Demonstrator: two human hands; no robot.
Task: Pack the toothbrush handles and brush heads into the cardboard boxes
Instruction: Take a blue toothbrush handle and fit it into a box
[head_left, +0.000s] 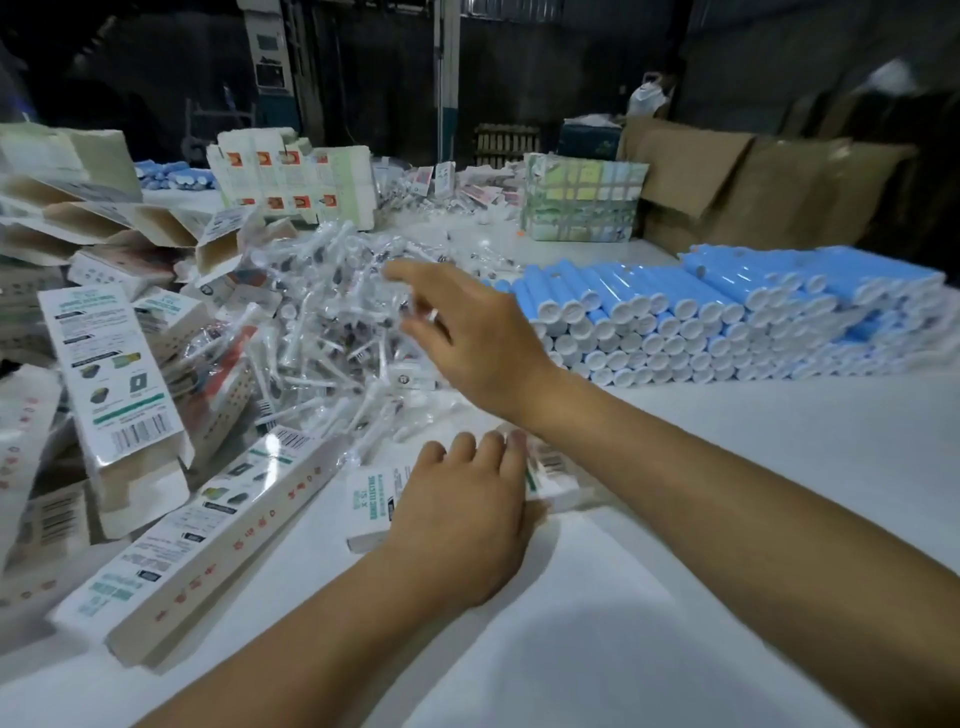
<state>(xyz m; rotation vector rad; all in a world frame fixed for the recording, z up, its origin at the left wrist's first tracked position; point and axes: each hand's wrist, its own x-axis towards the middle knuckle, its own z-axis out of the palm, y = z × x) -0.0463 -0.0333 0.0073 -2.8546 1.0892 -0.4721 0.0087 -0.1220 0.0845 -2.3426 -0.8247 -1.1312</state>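
A small white cardboard box (370, 501) with teal print lies flat on the white table. My left hand (457, 525) rests on top of it, fingers laid over it. My right hand (470, 340) hovers above a big heap of plastic-wrapped brush heads (311, 322), fingers spread and extended toward the heap; I see nothing gripped in it. To the right, blue toothbrush handles (701, 312) with white end caps lie stacked in rows.
A long printed box (208, 530) lies at front left. Opened boxes (114, 374) are piled along the left edge. Flat box blanks (291, 176) and a strapped bundle (582, 200) stand at the back, brown cardboard (727, 171) behind right.
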